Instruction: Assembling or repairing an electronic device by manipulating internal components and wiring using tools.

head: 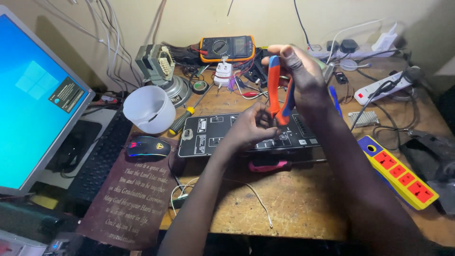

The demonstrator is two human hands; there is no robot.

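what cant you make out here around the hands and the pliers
- Head view: the tips of the orange and blue pliers are hidden behind the left hand, so what they grip cannot be told.
- The part on the black panel under the left hand's fingers is covered.
- The right hand blocks the bench behind it.
- The monitor is cut off by the left edge.
- The multimeter display is too small to make out.

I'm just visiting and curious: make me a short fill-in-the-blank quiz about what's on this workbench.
1. The right hand grips pliers with orange and ____ handles.
2. The left hand rests on a flat ____ panel.
3. The white cup stands beside a screwdriver with a black and ____ handle.
4. The computer mouse lies in front of the ____.

Missing words: blue; black; yellow; cup
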